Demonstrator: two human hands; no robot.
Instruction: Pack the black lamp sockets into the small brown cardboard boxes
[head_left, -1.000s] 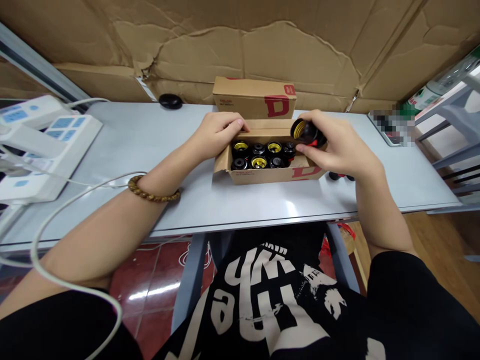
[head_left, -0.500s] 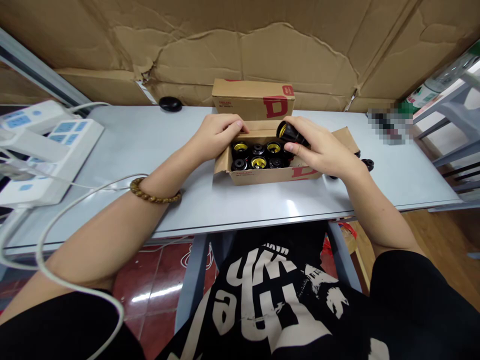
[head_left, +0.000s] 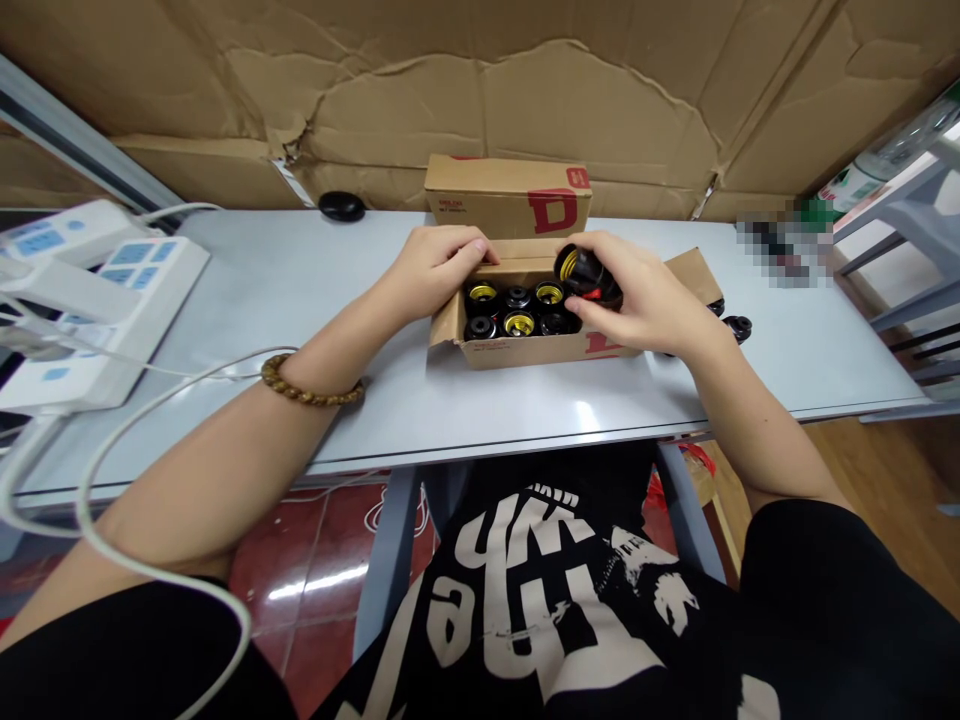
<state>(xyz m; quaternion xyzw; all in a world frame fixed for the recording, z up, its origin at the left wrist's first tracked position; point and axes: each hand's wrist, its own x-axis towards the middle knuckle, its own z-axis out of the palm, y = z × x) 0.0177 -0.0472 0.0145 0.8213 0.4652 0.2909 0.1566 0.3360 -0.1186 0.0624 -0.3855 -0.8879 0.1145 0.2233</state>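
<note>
An open cardboard box [head_left: 540,353] on the table holds several black bulb sockets [head_left: 519,323], some showing brass-yellow threads and others turned the opposite way up. My left hand [head_left: 442,262] grips the box at its back left edge, thumb along the top and fingers bent over the wall. Above the box's right half, my right hand [head_left: 637,290] holds a black bulb socket [head_left: 576,268], tilted with its yellow threaded mouth facing left. A bit of red shows low on it, by my thumb. My palm hides part of the box's right end.
Behind stands a closed box [head_left: 506,205] with a red letter. More black sockets [head_left: 739,327] lie right of the open box. A black mouse [head_left: 341,206] is at the back left, white power strips [head_left: 120,330] with cables at the left, a plastic bottle [head_left: 862,180] at the right.
The socket in my right hand has turned slightly, and red on it now shows. My right thumb has shifted a little left and down. My left hand stays on the box.
</note>
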